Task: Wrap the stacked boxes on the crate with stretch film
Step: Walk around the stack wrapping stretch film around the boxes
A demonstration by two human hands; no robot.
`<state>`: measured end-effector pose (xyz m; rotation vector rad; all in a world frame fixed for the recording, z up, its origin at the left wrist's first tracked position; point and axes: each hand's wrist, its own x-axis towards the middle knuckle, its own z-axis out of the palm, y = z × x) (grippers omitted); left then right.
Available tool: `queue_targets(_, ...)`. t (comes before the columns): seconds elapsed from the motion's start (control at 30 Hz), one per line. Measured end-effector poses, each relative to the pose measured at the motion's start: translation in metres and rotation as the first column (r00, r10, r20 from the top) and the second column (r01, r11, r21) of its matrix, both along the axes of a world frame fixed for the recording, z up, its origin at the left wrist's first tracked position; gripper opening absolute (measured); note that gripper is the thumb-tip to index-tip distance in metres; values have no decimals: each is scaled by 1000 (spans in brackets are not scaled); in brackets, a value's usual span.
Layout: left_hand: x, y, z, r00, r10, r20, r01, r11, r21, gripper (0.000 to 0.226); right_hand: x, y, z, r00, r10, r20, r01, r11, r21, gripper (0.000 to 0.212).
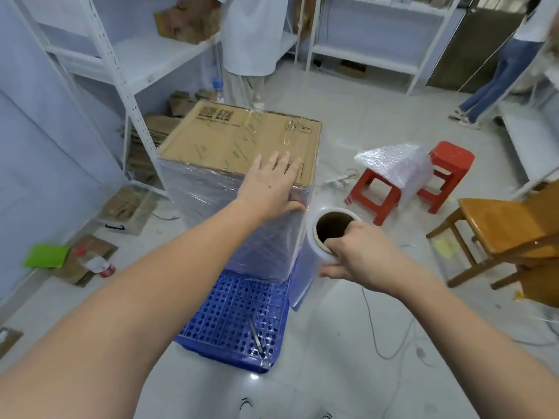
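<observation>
I see stacked boxes (pixel 239 140) on blue crate (pixel 233 322), sides filmed. My left hand (pixel 269 182) flat, fingers straight, on box top. My right hand (pixel 360 255) grips stretch film roll (pixel 314 258) beside boxes' near corner.

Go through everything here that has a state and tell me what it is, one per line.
Stacked boxes: top closed, sides film-wrapped.
Film roll: upright beside the stack's corner, film drawn onto the stack.
Left hand: flat, pressing the stack's top edge.
Right hand: gripping the roll's top rim.
Blue crate: under the stack.
Red stools: standing, bubble wrap draped over.
</observation>
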<state>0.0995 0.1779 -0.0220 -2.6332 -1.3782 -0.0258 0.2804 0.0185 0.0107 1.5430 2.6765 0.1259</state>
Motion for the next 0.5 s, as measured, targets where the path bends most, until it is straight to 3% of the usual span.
queue_targets(0.1,-2,0,-4,1000,-12,14,11,1000,13,110,-14,-7,3,992,115,-44,-118,990,-83,50)
queue_targets(0.23,-2,-1,-4,1000,-7,29,7,1000,9,110,-31,-14,4,995,91,-43,-97,980,-173,20)
queue_targets(0.47,0,-2,-1,1000,7,25,-7,1000,5,112,-41,-21,5,995,36,94,-26,994,-103,23)
queue_targets(0.5,0,-2,-1,1000,11,23,-11,1000,4,112,-45,-23,2,996,24,89,-18,997,-72,31)
